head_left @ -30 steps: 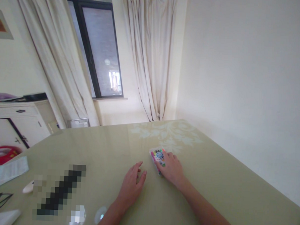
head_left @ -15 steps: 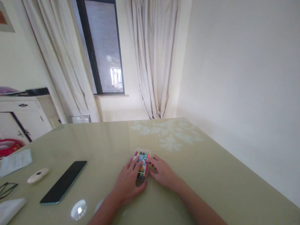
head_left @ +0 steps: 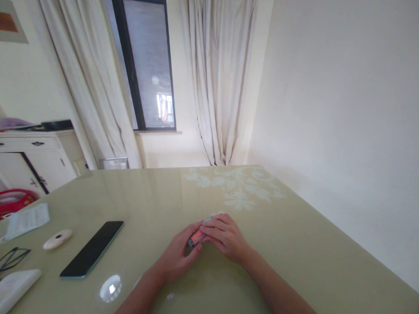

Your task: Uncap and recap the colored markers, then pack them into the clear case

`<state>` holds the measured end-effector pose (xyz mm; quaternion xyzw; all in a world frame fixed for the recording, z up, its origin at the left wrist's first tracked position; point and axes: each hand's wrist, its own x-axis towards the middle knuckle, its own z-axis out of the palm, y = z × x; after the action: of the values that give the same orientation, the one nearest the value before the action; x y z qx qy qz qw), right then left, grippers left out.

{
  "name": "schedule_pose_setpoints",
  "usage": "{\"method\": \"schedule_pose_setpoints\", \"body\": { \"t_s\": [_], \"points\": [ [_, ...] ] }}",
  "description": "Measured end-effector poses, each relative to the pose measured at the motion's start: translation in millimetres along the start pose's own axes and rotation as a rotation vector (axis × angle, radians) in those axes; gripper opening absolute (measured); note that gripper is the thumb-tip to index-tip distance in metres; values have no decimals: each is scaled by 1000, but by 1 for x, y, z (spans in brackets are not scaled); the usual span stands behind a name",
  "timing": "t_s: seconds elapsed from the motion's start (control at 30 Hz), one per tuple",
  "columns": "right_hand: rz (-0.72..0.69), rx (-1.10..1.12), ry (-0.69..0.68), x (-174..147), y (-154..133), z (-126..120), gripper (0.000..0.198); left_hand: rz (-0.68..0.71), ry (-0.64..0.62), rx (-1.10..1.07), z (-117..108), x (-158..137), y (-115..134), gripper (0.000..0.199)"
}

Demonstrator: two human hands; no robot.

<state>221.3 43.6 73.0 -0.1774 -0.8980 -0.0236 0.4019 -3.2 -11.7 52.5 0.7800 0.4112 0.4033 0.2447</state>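
Marker case (head_left: 196,238) is held between both hands near the middle of the bench (head_left: 152,201), mostly covered by them, with a reddish strip and a darker end showing in the gap. The grip is two-handed and closed on it: the left hand (head_left: 178,255) takes the near left end, thumb along the near side and fingers behind, while the right hand (head_left: 227,236) wraps over the other end, fingers laid across the top. Whether its underside touches the bench cannot be told.

Of the loose items, a white slab-like object (head_left: 11,289) is nearest, in the lower left corner. Just beyond it lie dark-framed eyeglasses (head_left: 12,261). To their right, well apart from the hands, a smartphone (head_left: 93,249) rests flat at a slant, black screen up. An off-white oval gadget (head_left: 63,236) with a dark spot lies beside the smartphone, on its left. Farther out, a pale blue face mask (head_left: 28,221) is near the left edge, with a red rounded object (head_left: 9,204) beyond it. Pale floral decoration (head_left: 239,186) marks the bench's far right corner. Behind stand a white cabinet (head_left: 53,161), cream curtains (head_left: 220,74) on either side of a dark-framed window (head_left: 149,62), and a plain wall (head_left: 337,98) along the right.
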Motion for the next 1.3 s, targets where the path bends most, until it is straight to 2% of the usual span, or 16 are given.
{"method": "schedule_pose_setpoints", "body": {
  "t_s": [0.13,0.27,0.4,0.47,0.57,0.7,1.07,1.3],
  "points": [
    [4,-4,19,0,-1,4,22,-13,-35,-9,1,3,4,48],
    [68,57,72,1,2,4,25,-66,-28,-58,-3,4,4,47],
    [223,78,161,-5,21,-10,35,-138,-24,-157,-10,4,-1,47],
    [255,83,165,-10,34,-17,38,-168,-14,-193,-13,4,-4,47],
    [237,131,104,-16,46,-21,42,-192,-1,-201,-14,4,-7,48],
    [240,181,138,-17,45,-15,27,-170,-17,-188,-13,4,-3,49],
    [139,-77,109,-10,36,-13,32,-177,5,-193,-13,5,2,47],
    [106,-74,98,-12,37,-11,34,-167,-8,-226,-13,5,2,47]
  ]
}}
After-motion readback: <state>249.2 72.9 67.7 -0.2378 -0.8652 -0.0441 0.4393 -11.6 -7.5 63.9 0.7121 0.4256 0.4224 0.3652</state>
